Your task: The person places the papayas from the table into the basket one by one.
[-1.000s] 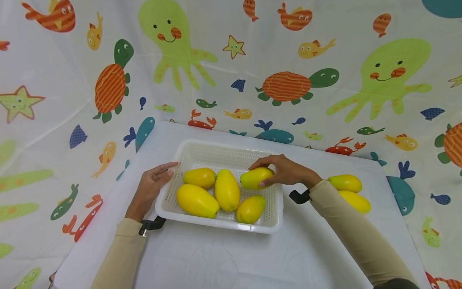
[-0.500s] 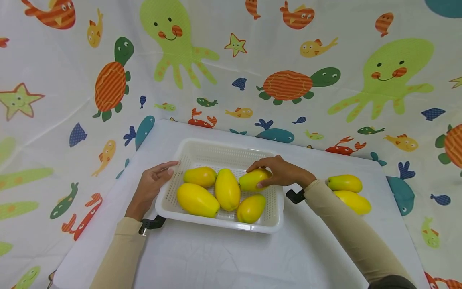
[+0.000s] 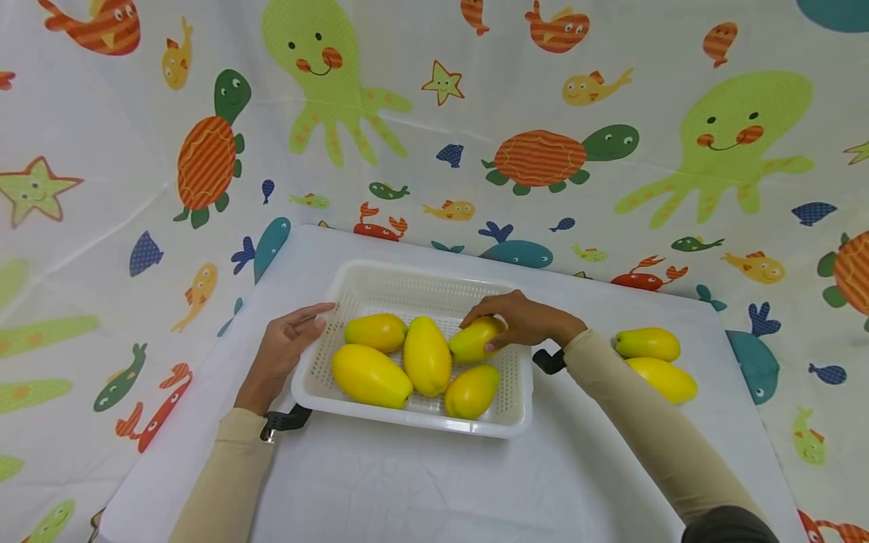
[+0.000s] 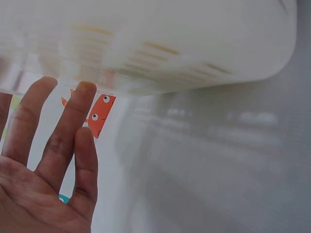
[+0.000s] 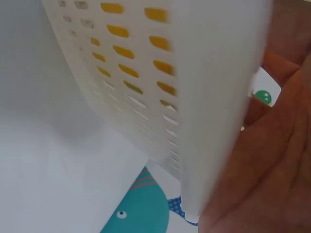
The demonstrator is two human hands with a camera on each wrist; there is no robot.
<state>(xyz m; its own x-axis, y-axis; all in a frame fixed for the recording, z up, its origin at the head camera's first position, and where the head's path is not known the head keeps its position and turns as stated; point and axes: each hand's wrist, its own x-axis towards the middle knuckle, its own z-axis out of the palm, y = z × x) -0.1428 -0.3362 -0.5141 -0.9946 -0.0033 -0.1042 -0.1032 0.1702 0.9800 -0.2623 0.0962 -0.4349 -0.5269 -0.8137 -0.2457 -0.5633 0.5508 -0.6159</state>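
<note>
A white perforated plastic basket (image 3: 407, 424) stands on the white-covered table. In the head view several yellow papayas lie in it, among them an upright-lying middle papaya (image 3: 427, 357) and a short papaya (image 3: 472, 391) at the front right. My right hand (image 3: 526, 320) reaches over the right rim and holds a yellow-green papaya (image 3: 475, 339) between thumb and fingers, against the middle one. My left hand (image 3: 288, 347) touches the basket's left side with fairly straight fingers. In the left wrist view its fingertips (image 4: 86, 88) meet the basket wall. The right wrist view hides the held papaya behind the basket wall.
Two more papayas, a greenish-ended papaya (image 3: 648, 344) and a yellow papaya (image 3: 664, 379), lie on the table (image 3: 407, 490) right of the basket, beside the right forearm. A sea-animal print curtain (image 3: 434, 136) hangs behind and along the sides.
My right hand has shifted slightly left with the papaya, which now lies nearer the middle papaya and more tilted. The left hand and basket have stayed in place.
</note>
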